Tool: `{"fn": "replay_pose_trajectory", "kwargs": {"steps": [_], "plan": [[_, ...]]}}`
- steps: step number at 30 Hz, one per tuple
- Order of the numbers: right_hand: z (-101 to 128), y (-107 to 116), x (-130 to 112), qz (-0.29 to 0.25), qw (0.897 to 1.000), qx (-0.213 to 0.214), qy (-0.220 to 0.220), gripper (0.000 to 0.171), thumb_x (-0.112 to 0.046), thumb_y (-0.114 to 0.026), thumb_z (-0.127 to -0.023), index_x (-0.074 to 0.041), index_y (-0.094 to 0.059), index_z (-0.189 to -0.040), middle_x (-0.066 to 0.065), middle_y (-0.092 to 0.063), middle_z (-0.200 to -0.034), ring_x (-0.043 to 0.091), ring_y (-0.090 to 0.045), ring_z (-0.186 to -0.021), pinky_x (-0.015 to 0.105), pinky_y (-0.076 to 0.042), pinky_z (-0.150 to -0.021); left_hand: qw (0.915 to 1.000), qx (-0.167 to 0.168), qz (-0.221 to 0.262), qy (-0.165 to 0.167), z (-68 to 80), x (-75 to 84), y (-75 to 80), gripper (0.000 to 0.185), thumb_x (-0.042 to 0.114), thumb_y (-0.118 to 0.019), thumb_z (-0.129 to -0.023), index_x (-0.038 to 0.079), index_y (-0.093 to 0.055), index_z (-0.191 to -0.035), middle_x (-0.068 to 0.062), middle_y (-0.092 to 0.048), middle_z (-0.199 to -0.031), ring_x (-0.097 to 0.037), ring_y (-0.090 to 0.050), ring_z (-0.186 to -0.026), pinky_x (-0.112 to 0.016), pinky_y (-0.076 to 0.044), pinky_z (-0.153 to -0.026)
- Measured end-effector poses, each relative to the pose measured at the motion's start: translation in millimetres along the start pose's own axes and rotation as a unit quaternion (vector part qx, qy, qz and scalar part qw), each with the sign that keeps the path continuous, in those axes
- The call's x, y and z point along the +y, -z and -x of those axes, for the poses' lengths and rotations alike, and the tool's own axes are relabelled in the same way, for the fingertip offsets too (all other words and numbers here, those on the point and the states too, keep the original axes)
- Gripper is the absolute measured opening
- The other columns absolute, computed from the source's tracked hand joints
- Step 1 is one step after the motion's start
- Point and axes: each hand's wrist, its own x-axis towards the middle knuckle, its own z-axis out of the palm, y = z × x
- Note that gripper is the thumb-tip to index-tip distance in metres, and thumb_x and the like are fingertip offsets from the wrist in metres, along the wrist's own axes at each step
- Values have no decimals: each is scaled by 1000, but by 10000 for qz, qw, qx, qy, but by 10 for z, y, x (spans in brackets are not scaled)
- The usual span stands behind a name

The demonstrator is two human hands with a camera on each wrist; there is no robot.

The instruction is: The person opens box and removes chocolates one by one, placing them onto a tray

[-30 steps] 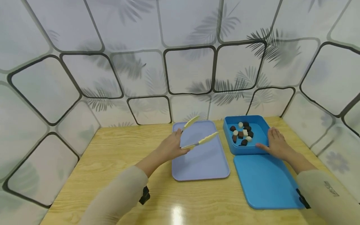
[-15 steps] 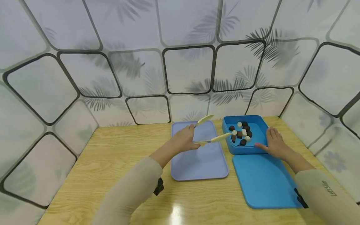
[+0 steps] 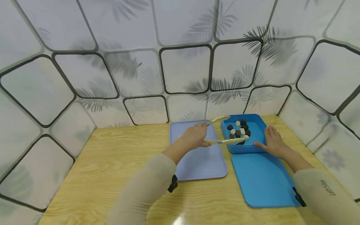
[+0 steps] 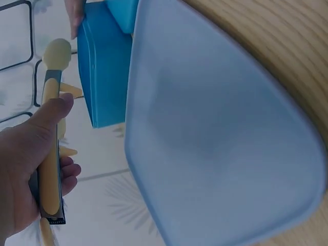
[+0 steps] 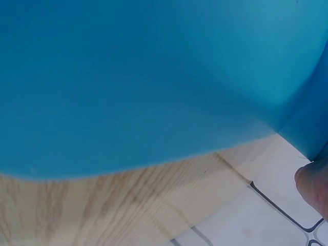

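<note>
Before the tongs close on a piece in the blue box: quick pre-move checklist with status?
1. Left hand grips the tongs: ok.
2. Tongs spread open: ok.
3. Tong tips over the blue box: ok.
4. Right hand rests on the box's near right side: ok.
5. Pieces present in box: ok.
6. Lilac tray beside the box has bare space: ok.

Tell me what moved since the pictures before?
The left hand, holding the cream-tipped metal tongs, swung right from over the lilac plastic tray until the tips reached over the blue plastic box of brown and white pieces. The right hand stayed on the box; the blue lid didn't move.
</note>
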Motion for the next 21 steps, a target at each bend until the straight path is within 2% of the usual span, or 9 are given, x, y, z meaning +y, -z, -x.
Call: {"fn": "replay_pose_trajectory", "kwargs": {"steps": [6,13,16,21], "plan": [[3,-2,-19,7,10000,13,-14,109,-60,-46,-91,22,6,-139,42,12,-145,54,15,-135,64,6,-109,9991,-172,347,165,-103,141,-47,98,61,-65,-77,-2,-30,-144,-14,-50,-134,-24,-55,-117,-31,-53,-86],[-1,6,-21,17,10000,22,-27,109,-61,-47,-91,22,6,-139,41,13,-146,54,14,-135,63,6,-109,9972,-215,620,358,-191,140,-134,103,64,-70,-69,1,-35,-142,-10,-54,-130,-23,-57,-112,-35,-55,-80],[-10,3,-15,3,10000,12,-34,110,-61,-46,-91,22,6,-139,41,15,-146,54,15,-135,63,6,-109,9962,-304,681,447,-231,125,-163,98,64,-71,-66,0,-44,-134,-9,-57,-120,-21,-59,-103,-35,-55,-76],[-9,-11,-2,10,10000,70,13,110,-61,-47,-90,23,5,-139,42,13,-145,55,12,-135,64,4,-109,9977,-230,527,351,-241,114,-155,83,66,-71,-64,1,-56,-113,-7,-59,-103,-18,-59,-90,-32,-56,-71]]}}
